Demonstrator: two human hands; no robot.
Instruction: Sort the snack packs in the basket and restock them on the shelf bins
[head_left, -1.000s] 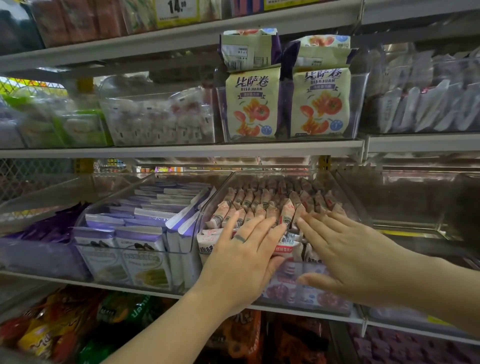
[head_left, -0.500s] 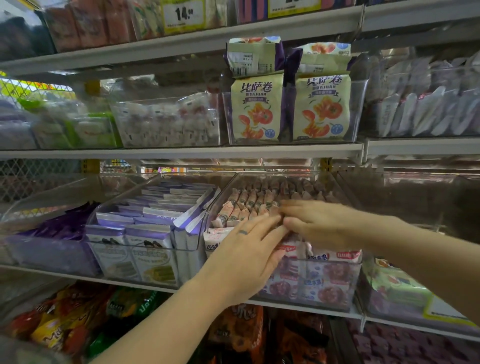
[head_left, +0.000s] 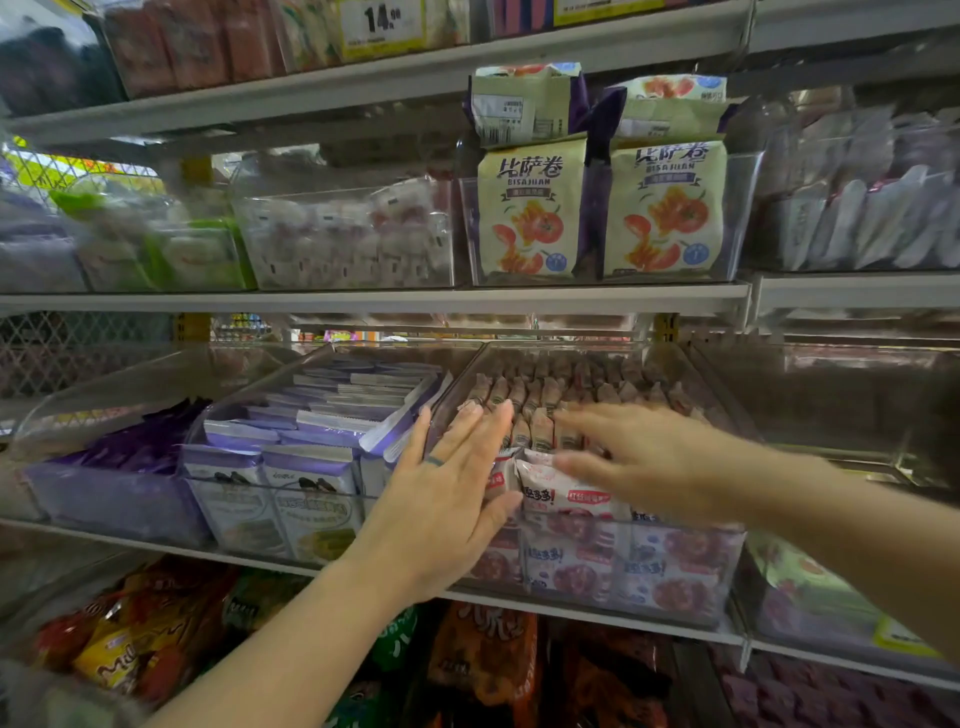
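Note:
A clear plastic bin (head_left: 675, 587) on the middle shelf holds several rows of upright white-and-red snack packs (head_left: 550, 483). My left hand (head_left: 447, 499) lies flat with straight fingers against the packs at the bin's front left. My right hand (head_left: 639, 457), blurred, reaches in from the right with fingers stretched out over the front rows of packs. Neither hand grips a pack. The basket is not in view.
Left of it stands a bin of purple-and-white packs (head_left: 291, 467), then a bin of dark purple ones (head_left: 119, 467). Above sit cream tomato-print bags (head_left: 530, 213). A clear bin (head_left: 831, 395) stands at right. Orange and red bags (head_left: 156, 639) fill the bottom shelf.
My right hand has moved from the bin's right side leftward and back over the rows of packs. My left hand has slid slightly up and left along the front packs.

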